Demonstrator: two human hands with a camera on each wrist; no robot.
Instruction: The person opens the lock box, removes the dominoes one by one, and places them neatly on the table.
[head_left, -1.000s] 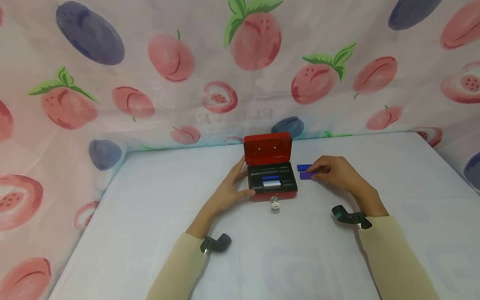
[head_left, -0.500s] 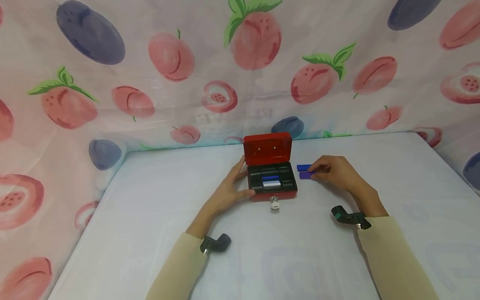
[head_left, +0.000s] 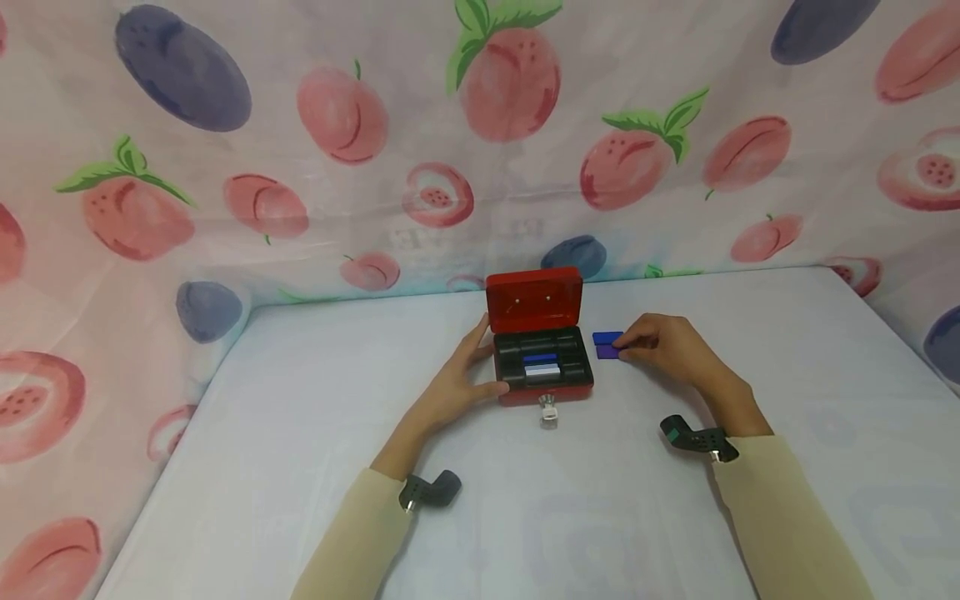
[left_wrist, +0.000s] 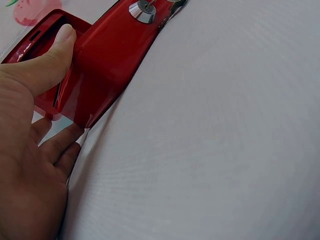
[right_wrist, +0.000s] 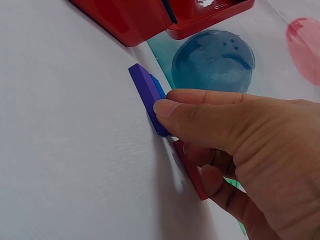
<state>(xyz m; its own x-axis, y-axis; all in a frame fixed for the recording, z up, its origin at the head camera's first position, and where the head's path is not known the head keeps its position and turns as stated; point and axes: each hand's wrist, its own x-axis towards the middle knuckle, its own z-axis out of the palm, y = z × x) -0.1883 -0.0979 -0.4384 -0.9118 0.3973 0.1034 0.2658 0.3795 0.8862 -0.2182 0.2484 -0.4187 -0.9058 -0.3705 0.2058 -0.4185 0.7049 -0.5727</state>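
In the head view a red cash box (head_left: 545,394) stands with its lid (head_left: 534,302) raised. Its black inner tray (head_left: 512,372) holds a blue bar (head_left: 540,357) and a white bar (head_left: 542,370). My left hand (head_left: 455,383) grips the box's left side, thumb over the front corner, other fingers along the side. To the box's right, my right hand (head_left: 670,346) pinches a purple bar (right_wrist: 143,91) between thumb and index finger. A blue strip (right_wrist: 159,86) lies against the purple bar's far side. Below the curled fingers is a dark red bar (right_wrist: 189,167).
A silver lock (left_wrist: 143,11) sits on the box's front, with something metallic hanging at it. White cloth (head_left: 510,517) covers the table. Behind stands a fruit-printed backdrop (head_left: 517,208). Each wrist wears a dark camera band (head_left: 431,492).
My right fingertips have crept slightly left over the purple bar, so less of it shows. The left hand and the box stay in place; the whole view shifts a little.
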